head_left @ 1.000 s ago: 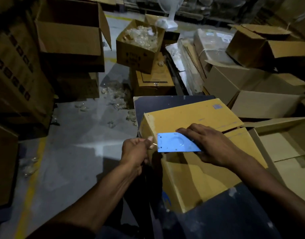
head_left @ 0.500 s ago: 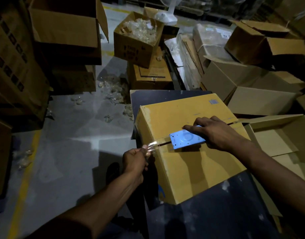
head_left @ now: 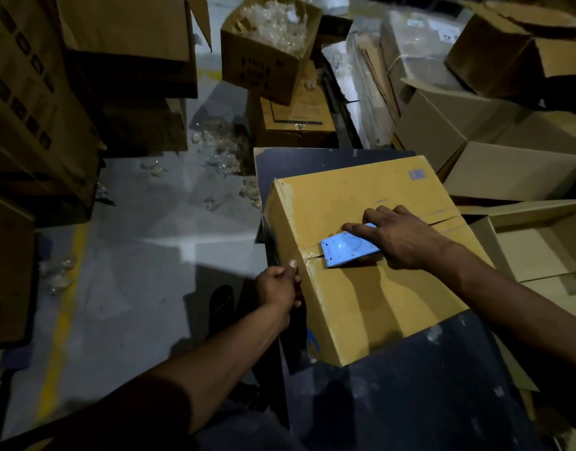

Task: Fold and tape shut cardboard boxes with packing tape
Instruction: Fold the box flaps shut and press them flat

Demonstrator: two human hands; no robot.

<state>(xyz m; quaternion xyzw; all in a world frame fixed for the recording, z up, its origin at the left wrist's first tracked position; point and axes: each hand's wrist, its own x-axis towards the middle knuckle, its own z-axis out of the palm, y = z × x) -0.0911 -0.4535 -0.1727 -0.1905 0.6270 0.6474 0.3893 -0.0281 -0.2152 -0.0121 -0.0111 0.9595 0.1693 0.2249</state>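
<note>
Yellow-brown box point(head_left: 361, 297), light blue tape dispenser point(head_left: 347, 252), seemingly dark table point(head_left: 426, 385)

Open box point(head_left: 264, 65): "THIS SIDE UP", partly legible.

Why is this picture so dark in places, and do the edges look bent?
Head view: dim light, with one bright patch on the floor; the right hand shadows the box; the wide lens bends the stacked boxes at the edges; corners go nearly black.

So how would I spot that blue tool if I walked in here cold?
Find the dark table with one closed yellowish box on it. On the box top, along the centre seam, the right hand holds a flat tape dispenser. It is the only pale blue thing among brown cardboard.
</note>
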